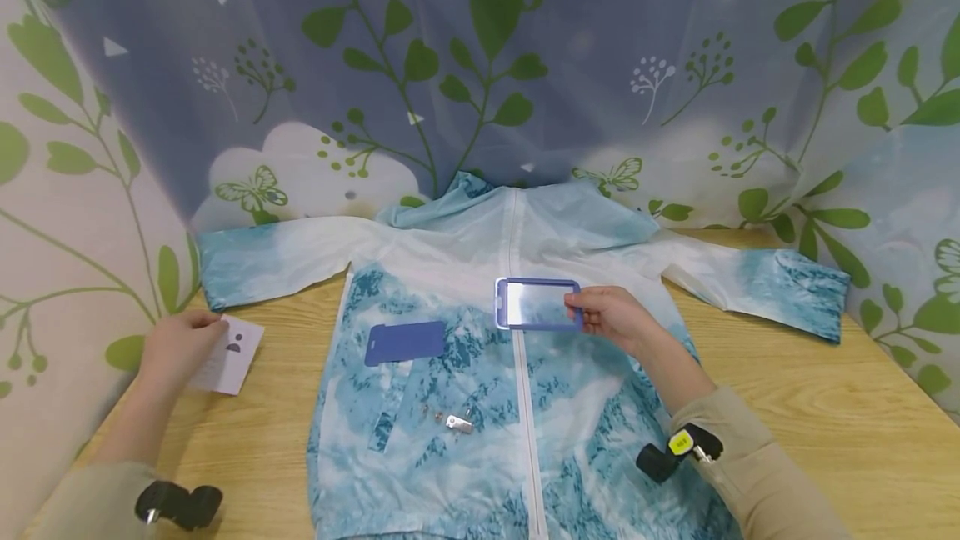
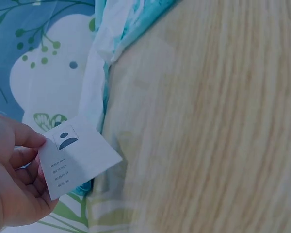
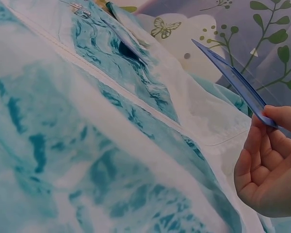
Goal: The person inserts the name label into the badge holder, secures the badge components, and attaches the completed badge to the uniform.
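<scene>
My left hand pinches a white card by its edge, over the table's left side. In the left wrist view the card shows a printed portrait icon and several lines of text. Over the middle of a spread jacket, my right hand grips the right end of a blue-framed badge holder with a clear window. From the right wrist, the badge holder appears nearly edge-on between thumb and fingers. A flat blue panel lies on the jacket, left of the zipper. Below it rests a small metal clip.
The blue and white zip jacket lies spread on a wooden table, its sleeves stretched to both sides. A curtain printed with leaves and butterflies hangs behind and around the table. Tiny metal bits lie beside the clip.
</scene>
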`<state>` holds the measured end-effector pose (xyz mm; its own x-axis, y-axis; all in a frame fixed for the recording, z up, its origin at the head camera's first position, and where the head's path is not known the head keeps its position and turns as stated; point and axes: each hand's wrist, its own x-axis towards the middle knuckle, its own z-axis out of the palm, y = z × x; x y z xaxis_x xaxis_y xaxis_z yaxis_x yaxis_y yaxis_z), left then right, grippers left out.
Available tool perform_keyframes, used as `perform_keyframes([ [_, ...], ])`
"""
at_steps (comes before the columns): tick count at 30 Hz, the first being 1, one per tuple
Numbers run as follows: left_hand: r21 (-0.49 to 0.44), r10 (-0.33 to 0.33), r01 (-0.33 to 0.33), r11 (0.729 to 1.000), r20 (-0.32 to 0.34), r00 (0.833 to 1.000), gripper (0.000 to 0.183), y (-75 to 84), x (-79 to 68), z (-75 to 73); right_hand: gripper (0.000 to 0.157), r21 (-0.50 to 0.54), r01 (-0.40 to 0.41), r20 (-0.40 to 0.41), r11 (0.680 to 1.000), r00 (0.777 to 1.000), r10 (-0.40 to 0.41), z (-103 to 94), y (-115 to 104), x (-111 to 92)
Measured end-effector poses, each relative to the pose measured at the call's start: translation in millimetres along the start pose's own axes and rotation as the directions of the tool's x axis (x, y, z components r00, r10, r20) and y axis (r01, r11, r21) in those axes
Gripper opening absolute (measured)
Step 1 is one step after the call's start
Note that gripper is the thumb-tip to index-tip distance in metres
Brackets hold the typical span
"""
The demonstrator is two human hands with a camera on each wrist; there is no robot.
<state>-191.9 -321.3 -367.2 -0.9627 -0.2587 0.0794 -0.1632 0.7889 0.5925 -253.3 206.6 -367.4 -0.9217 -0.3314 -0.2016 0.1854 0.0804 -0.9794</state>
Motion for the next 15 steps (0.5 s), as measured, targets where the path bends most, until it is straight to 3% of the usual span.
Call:
perform_keyframes([
  [15, -0.147, -0.050, 0.062, 0.987, 0.086, 0.995, 0.045, 33.7, 0.9, 0.4, 0.020, -0.005, 0.018, 0.018, 1.000, 1.000, -0.018, -2.3, 3.8, 0.4],
])
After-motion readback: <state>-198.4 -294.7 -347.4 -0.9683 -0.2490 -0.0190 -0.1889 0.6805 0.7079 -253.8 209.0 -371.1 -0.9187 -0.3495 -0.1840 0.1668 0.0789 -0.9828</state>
